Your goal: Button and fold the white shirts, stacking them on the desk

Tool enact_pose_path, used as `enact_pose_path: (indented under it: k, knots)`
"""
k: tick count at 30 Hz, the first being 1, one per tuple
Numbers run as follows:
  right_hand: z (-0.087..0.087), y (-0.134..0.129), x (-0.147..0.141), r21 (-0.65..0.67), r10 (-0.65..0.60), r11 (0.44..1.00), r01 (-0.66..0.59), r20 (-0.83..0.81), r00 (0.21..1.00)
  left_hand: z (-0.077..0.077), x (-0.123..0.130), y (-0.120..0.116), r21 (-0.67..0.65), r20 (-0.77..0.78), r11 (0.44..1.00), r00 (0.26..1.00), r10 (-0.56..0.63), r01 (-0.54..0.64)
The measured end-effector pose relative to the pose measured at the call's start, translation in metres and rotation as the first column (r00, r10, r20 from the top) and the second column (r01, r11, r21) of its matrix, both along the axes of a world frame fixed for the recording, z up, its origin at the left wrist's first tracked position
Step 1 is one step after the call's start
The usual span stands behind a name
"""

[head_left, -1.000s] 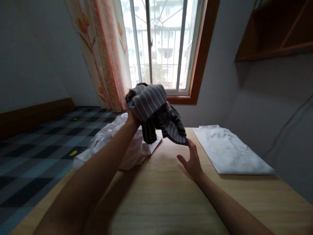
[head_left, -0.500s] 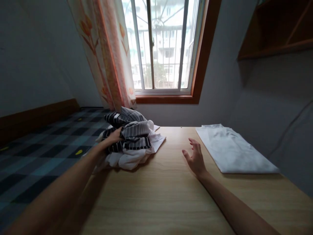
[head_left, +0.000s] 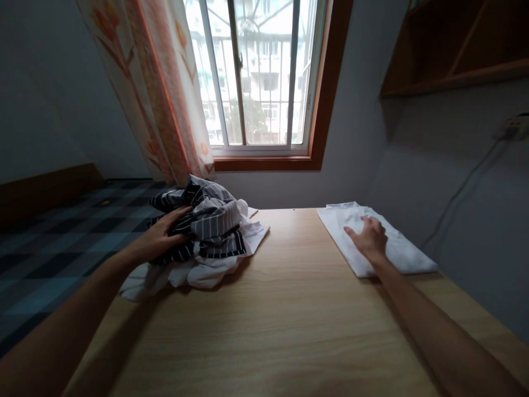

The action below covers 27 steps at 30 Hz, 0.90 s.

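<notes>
Left hand [head_left: 163,238]: laid on the left side of the striped garment [head_left: 209,220], fingers spread and curled loosely into the cloth; a full grip is not evident.
Right hand [head_left: 369,238]: resting palm-down and flat on the folded white garment [head_left: 407,255], fingers extended, nothing grasped.
Striped garment: dark with pale stripes, crumpled in a heap on top of the white clothes [head_left: 206,270], at the far left of the surface [head_left: 281,325].
White clothes: loose, unfolded, spilling over the left edge of the surface beneath the striped heap; number of pieces hard to tell from this view.
Folded white garment: flat rectangle at the far right of the surface, well apart from the heap, near the right wall.
Surface: pale wood grain, bare between the two forearms.
Bed [head_left: 49,242]: left of the surface, covered in dark checked fabric.
Window [head_left: 256,77]: far wall, wooden frame, barred.
Curtain [head_left: 165,94]: patterned, hanging at the window's left, just behind the heap.
Shelf [head_left: 454,49]: wooden, upper right on the wall.
</notes>
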State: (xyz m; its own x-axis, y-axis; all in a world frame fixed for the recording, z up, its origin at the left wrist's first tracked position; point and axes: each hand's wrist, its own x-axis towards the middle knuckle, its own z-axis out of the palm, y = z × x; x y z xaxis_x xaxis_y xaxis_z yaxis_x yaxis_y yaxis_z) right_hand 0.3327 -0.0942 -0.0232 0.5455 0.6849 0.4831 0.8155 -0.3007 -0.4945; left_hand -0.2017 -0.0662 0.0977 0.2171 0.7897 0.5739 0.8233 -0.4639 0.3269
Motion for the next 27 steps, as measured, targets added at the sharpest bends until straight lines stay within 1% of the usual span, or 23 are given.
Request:
enact_pose_path:
  k: [2,3,5,7,9,10,11,12,13,14,15,16,17,18,19,20,21,22,23,24,25,26,27]
  knots:
    - [-0.003,-0.001,0.036,-0.198,-0.112,0.974,0.112,0.010,0.994,0.002,-0.006,-0.006,-0.084,-0.039,0.994,0.997,-0.073,0.070]
    - [-0.005,-0.002,0.050,-0.276,-0.133,0.952,0.132,0.018,0.991,0.002,-0.005,-0.011,-0.074,-0.034,0.994,0.996,-0.079,0.077]
    - [-0.013,-0.006,0.069,-0.367,-0.123,0.923,0.117,0.008,0.992,0.003,0.006,-0.025,0.073,0.013,0.997,0.999,-0.030,0.029]
    - [-0.020,-0.009,0.078,-0.370,-0.090,0.927,0.061,-0.061,0.994,0.002,0.026,-0.044,0.274,0.057,0.961,0.998,0.009,-0.025]
    - [-0.023,-0.011,0.079,-0.322,-0.080,0.946,0.030,-0.143,0.986,-0.001,0.052,-0.066,0.452,0.076,0.892,0.997,-0.010,-0.026]
    - [-0.023,-0.011,0.078,-0.295,-0.081,0.955,0.025,-0.178,0.981,-0.005,0.066,-0.076,0.510,0.066,0.860,0.996,-0.052,0.011]
    - [-0.023,-0.010,0.076,-0.268,-0.083,0.963,0.026,-0.205,0.975,-0.010,0.081,-0.085,0.533,0.043,0.843,0.994,-0.103,0.064]
    - [-0.021,-0.008,0.072,-0.238,-0.080,0.971,0.025,-0.225,0.971,-0.018,0.095,-0.093,0.526,0.024,0.842,0.987,-0.156,0.120]
    - [-0.019,-0.006,0.066,-0.195,-0.069,0.981,0.020,-0.250,0.966,-0.026,0.109,-0.100,0.485,0.021,0.858,0.978,-0.208,0.172]
    - [-0.016,-0.003,0.059,-0.142,-0.044,0.990,0.005,-0.275,0.960,-0.036,0.123,-0.104,0.402,0.039,0.889,0.967,-0.254,0.217]
    - [-0.013,-0.001,0.049,-0.084,-0.009,0.996,-0.017,-0.296,0.955,-0.047,0.136,-0.106,0.288,0.089,0.923,0.952,-0.291,0.256]
    - [-0.009,0.001,0.036,-0.027,0.030,0.999,-0.041,-0.308,0.951,-0.058,0.149,-0.106,0.138,0.164,0.946,0.936,-0.313,0.292]
    - [-0.005,0.000,0.021,0.040,0.082,0.997,-0.072,-0.321,0.943,-0.069,0.161,-0.104,-0.029,0.264,0.947,0.916,-0.302,0.320]
    - [0.000,-0.003,0.003,0.123,0.145,0.986,-0.109,-0.338,0.930,-0.079,0.173,-0.101,-0.191,0.375,0.915,0.888,-0.265,0.354]
    - [0.006,-0.009,-0.016,0.209,0.208,0.968,-0.141,-0.349,0.914,-0.088,0.182,-0.096,-0.326,0.487,0.859,0.849,-0.204,0.394]
    - [0.011,-0.019,-0.036,0.342,0.313,0.921,-0.187,-0.366,0.876,-0.096,0.191,-0.091,-0.419,0.594,0.791,0.794,-0.131,0.445]
    - [0.015,-0.032,-0.056,0.462,0.407,0.860,-0.218,-0.361,0.839,-0.102,0.198,-0.084,-0.470,0.689,0.724,0.722,-0.057,0.505]
    - [0.017,-0.049,-0.075,0.526,0.473,0.809,-0.261,-0.320,0.821,-0.107,0.203,-0.078,-0.481,0.768,0.667,0.640,0.008,0.569]
    - [0.018,-0.067,-0.092,0.545,0.523,0.775,-0.321,-0.266,0.810,-0.110,0.207,-0.072,-0.462,0.830,0.625,0.555,0.055,0.629]
    - [0.016,-0.086,-0.106,0.527,0.567,0.749,-0.402,-0.196,0.800,-0.111,0.210,-0.067,-0.428,0.874,0.601,0.479,0.085,0.675]
    - [0.012,-0.104,-0.115,0.450,0.653,0.702,-0.552,-0.099,0.750,-0.111,0.211,-0.061,-0.393,0.901,0.594,0.422,0.096,0.702]
    - [0.006,-0.120,-0.121,0.327,0.762,0.614,-0.719,-0.008,0.647,-0.110,0.212,-0.057,-0.366,0.912,0.604,0.403,0.081,0.707]
    - [-0.001,-0.134,-0.122,0.213,0.830,0.540,-0.815,0.026,0.557,-0.108,0.211,-0.052,-0.348,0.908,0.634,0.415,0.046,0.691]
